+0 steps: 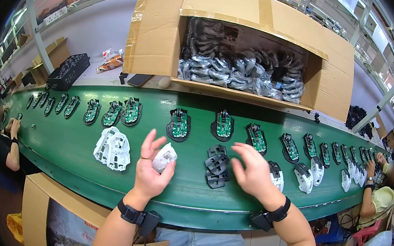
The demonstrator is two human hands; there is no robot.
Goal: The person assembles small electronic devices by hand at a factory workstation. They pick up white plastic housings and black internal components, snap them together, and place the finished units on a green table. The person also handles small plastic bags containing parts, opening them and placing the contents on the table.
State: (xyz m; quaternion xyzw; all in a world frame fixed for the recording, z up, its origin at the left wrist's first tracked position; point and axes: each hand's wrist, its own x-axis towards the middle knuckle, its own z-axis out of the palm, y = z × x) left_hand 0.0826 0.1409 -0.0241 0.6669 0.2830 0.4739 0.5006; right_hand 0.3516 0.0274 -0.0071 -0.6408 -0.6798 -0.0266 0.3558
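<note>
My left hand [152, 176], palm turned up, cradles a white plastic mouse shell [165, 157] between thumb and fingers. My right hand [258, 173] has its fingers apart and holds nothing, just right of a small pile of black plastic mouse parts [217, 166] on the green conveyor belt [189, 199]. To the left lies a pile of white mouse shells [113, 149]. Beyond my hands, mouse bases with green circuit boards [178, 124] stand in a row along the belt. Partly hidden behind my right hand is a white-and-black shell [276, 175].
A large open cardboard box [156, 27] holds many bagged dark parts behind the belt. Several white-and-black shells [303, 177] lie to the right. A black bin [69, 72] and a phone [139, 80] rest on the far ledge. Co-workers sit at both ends [0, 145] [384, 190].
</note>
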